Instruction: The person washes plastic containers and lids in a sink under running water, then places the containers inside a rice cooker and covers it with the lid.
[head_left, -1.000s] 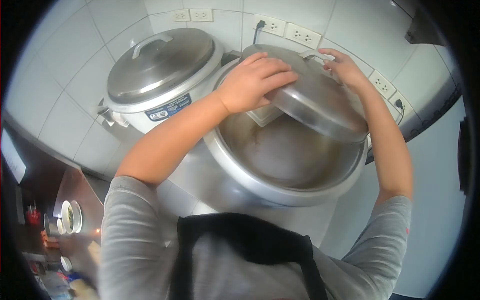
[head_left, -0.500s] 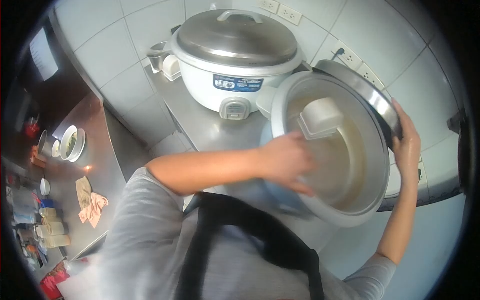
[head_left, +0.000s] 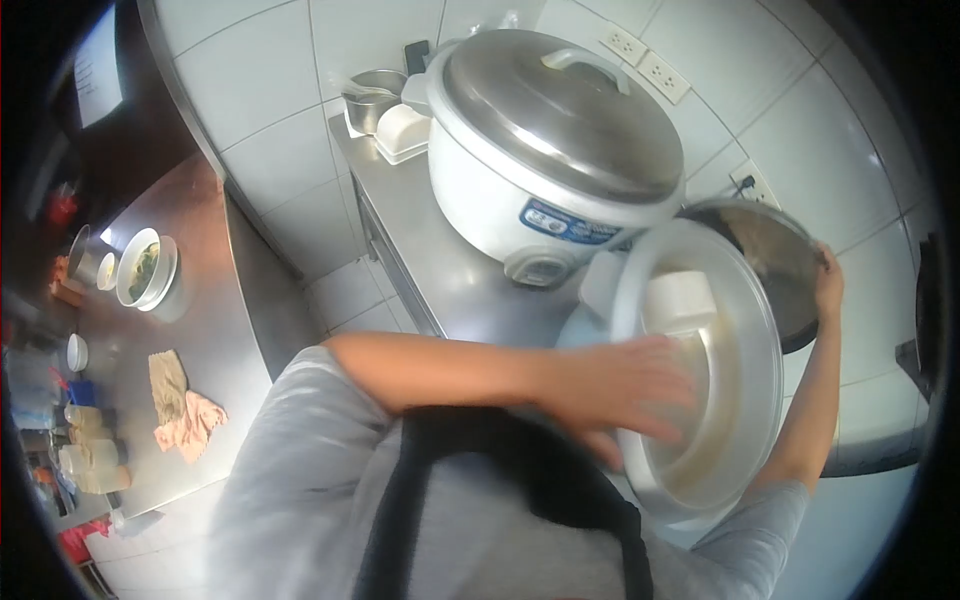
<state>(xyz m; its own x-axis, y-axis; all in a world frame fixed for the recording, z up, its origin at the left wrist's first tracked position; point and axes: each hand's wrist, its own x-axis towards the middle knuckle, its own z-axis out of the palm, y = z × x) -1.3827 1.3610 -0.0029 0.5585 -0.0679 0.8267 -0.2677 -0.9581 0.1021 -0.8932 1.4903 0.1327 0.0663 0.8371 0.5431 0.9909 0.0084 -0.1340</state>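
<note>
A wide white pot (head_left: 625,270) with a side handle, like a second rice cooker, stands in front of me, its opening tipped toward the right. Inside it lies a white plastic scoop (head_left: 683,297) with a squarish head and a long curved handle. My left hand (head_left: 635,390) reaches over the near side of the pot, fingers spread and slightly blurred, with nothing visible in it. A round metal lid (head_left: 765,262) is held behind the pot. My right hand (head_left: 828,285) grips this lid by its right edge.
A large rice cooker (head_left: 480,200) with a closed steel lid stands on the metal counter (head_left: 470,300). Behind it are a small metal pot (head_left: 372,105) and a white box-like container (head_left: 403,132). Bowls (head_left: 140,270) and cloths (head_left: 185,405) lie on the left table.
My left hand has moved further across the pot's opening, its fingers spreading. The lid has turned so its face shows more. The camera view has shifted, with the rice cooker lower and further right.
</note>
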